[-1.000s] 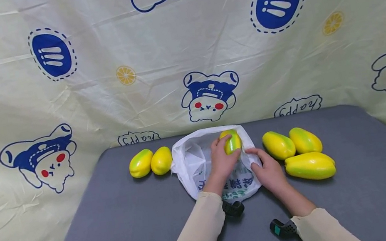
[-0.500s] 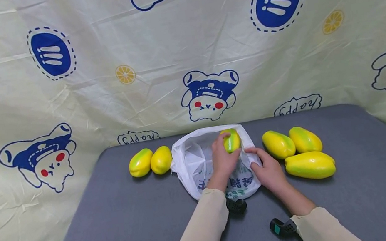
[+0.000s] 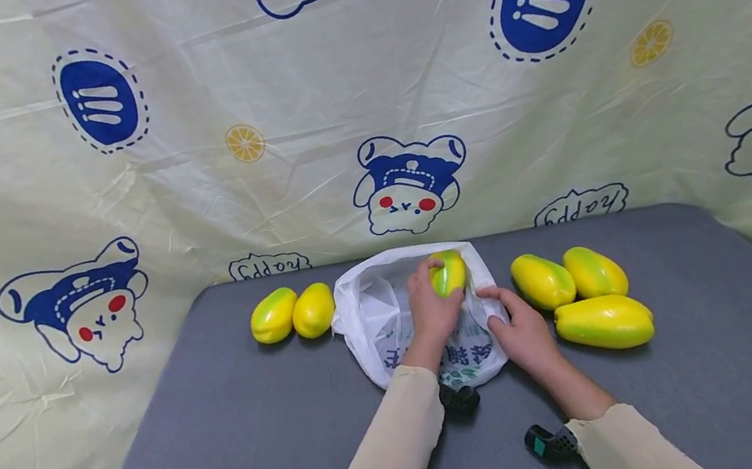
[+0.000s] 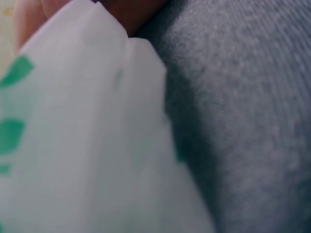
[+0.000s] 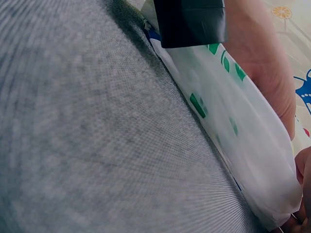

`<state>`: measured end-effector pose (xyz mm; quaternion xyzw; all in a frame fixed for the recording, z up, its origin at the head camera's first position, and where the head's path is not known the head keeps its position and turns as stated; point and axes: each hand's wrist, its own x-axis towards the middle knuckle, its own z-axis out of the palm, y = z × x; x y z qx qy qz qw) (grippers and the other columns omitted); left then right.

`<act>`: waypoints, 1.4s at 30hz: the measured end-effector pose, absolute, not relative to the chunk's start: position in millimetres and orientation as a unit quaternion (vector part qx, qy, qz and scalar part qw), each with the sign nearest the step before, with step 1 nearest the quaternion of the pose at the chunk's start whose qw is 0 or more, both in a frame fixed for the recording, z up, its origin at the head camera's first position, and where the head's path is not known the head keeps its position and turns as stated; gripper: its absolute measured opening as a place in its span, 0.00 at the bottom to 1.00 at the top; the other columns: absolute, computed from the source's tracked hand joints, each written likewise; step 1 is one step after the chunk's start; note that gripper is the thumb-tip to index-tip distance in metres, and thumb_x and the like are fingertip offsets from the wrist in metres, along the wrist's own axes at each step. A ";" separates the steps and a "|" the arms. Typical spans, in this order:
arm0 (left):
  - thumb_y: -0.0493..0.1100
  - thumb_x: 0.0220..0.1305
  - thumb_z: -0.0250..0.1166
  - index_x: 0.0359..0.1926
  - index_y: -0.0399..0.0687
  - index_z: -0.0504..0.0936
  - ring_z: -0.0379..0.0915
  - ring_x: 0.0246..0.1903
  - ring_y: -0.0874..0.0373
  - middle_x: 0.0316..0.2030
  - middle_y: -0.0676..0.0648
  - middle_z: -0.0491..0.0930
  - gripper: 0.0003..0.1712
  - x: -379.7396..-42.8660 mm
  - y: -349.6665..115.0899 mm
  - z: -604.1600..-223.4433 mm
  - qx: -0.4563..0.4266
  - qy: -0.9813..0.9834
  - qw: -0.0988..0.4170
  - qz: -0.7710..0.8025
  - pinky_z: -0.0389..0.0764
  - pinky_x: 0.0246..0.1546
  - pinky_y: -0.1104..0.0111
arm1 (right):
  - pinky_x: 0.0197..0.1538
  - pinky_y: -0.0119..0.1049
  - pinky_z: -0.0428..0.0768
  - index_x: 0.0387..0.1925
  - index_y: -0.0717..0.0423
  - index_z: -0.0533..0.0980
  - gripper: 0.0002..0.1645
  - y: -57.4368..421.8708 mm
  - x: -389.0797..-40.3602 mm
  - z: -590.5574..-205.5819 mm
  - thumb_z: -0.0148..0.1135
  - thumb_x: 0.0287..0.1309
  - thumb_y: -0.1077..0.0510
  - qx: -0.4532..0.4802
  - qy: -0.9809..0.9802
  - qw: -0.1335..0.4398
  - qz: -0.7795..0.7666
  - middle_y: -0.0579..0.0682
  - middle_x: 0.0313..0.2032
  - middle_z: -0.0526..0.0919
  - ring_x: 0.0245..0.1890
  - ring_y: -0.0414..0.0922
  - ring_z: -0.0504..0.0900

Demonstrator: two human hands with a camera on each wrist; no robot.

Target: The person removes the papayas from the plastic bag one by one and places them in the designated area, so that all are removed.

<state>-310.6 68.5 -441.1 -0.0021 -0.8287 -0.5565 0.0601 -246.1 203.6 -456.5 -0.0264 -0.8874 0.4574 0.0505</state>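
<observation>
A white plastic bag (image 3: 375, 349) with printed characters lies with its mouth spread open in the head view. My left hand (image 3: 430, 304) reaches into the mouth and holds a yellow-green papaya (image 3: 450, 272) near the bag's right inner side. At the bag's right rim, my right hand (image 3: 522, 330) pinches the plastic between thumb and fingers. The left wrist view is mostly filled by the bag (image 4: 97, 126), so the papaya is hidden there. In the right wrist view, the bag (image 5: 243, 141) lies along the table, with fingertips (image 5: 303, 170) at its edge.
Two papayas (image 3: 274, 316) stand left of the bag, one touching or nearly touching it. Three more papayas (image 3: 604, 323) are grouped to the right, close to my right hand. A grey table (image 3: 248, 451) lies beneath, with a printed cloth (image 3: 311, 195) hanging behind.
Over the second, my left hand has shifted slightly right, and the papaya in it has edged up and a little left inside the bag. The right hand stays at the rim.
</observation>
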 end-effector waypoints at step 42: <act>0.39 0.54 0.64 0.59 0.61 0.70 0.68 0.54 0.49 0.63 0.46 0.66 0.30 -248.3 -3.9 -423.8 -0.082 -0.805 0.007 -0.587 0.75 0.52 0.57 | 0.74 0.59 0.61 0.70 0.50 0.67 0.29 203.7 -244.2 -454.0 0.48 0.68 0.59 -0.029 -0.888 0.058 0.454 0.57 0.73 0.66 0.71 0.57 0.66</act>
